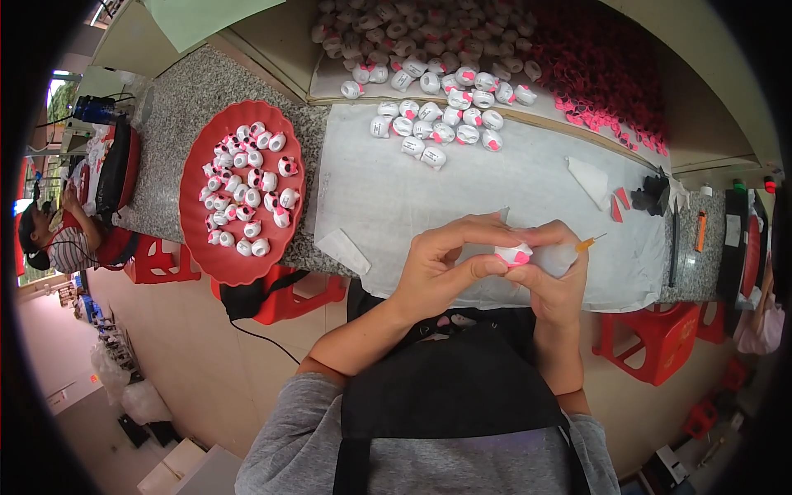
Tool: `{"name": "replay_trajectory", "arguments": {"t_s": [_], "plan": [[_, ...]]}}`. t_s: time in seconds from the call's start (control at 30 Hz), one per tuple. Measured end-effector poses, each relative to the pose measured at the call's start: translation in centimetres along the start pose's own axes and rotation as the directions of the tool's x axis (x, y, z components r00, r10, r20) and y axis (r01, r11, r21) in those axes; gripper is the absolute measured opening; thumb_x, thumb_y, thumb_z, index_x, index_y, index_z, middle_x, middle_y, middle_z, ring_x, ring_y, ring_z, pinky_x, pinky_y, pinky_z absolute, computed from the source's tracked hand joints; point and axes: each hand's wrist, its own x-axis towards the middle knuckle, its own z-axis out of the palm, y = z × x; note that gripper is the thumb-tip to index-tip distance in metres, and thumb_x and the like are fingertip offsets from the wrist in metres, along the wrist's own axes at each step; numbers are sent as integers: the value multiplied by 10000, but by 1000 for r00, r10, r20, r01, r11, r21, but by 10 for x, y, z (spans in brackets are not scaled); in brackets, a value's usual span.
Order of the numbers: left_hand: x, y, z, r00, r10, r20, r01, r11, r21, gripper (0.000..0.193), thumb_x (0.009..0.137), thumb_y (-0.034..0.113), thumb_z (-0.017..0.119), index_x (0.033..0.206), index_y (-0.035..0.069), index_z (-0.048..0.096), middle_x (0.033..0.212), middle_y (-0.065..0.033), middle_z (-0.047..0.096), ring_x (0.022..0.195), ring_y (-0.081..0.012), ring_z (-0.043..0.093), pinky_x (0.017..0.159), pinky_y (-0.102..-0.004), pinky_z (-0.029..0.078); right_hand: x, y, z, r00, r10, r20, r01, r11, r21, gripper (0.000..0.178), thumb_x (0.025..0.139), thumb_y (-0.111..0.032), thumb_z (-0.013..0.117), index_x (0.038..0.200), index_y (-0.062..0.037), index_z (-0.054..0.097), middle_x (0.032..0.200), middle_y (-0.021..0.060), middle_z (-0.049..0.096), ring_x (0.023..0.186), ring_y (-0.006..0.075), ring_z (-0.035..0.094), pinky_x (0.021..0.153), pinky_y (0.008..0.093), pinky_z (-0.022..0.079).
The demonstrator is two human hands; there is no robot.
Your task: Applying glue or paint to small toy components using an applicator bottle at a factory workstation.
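Over the near edge of the white work sheet (396, 219), my two hands meet around a small white cat-like head piece with pink trim (513, 253). My left hand (433, 268) pinches it between thumb and fingers. The thumb and fingertips of my right hand (557, 293) press on its other side. Tucked in my right hand is a translucent squeeze bottle (554, 261), with its amber needle tip (586, 245) pointing right, away from the piece. Beyond my hands, several similar white head pieces (437, 130) lie in loose rows on the sheet.
At left stands a red scalloped tray (216, 262) with several finished-looking heads. A shelf behind holds heaps of white pieces (429, 29) and pink parts (615, 74). Paper scraps (590, 181) and red bits (617, 206) lie at right. Another person (74, 239) sits far left; red stools (652, 342) stand below.
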Motion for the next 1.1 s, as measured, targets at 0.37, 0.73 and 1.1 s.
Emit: {"name": "replay_trajectory", "arguments": {"t_s": [0.37, 0.73, 1.1], "plan": [[0, 0, 1, 998, -42, -53, 41, 999, -9, 233, 703, -24, 530, 934, -30, 504, 914, -110, 540, 904, -176, 489, 915, -391, 255, 6, -3, 5, 1000, 28, 12, -28, 1000, -8, 272, 639, 24, 584, 902, 22, 516, 701, 60, 545, 587, 85, 503, 514, 181, 374], [-2, -1, -9, 998, 36, 44, -35, 999, -20, 264, 641, -14, 597, 896, -8, 527, 893, -98, 553, 879, -186, 501, 906, -393, 265, -2, 0, 3, 998, 60, 32, -61, 998, 25, 289, 590, 36, 596, 865, 37, 508, 691, 91, 543, 540, 96, 496, 455, 181, 373], [-38, 85, -100, 787, 486, -380, 191, 394, 899, 253, 607, -35, 596, 849, 7, 533, 866, -86, 486, 810, -196, 466, 721, -281, 370, 15, 2, 0, 992, 122, 24, -121, 991, -56, 455, 609, 8, 551, 1034, 29, 390, 719, 101, 500, 543, 81, 420, 422, 177, 340]]}}
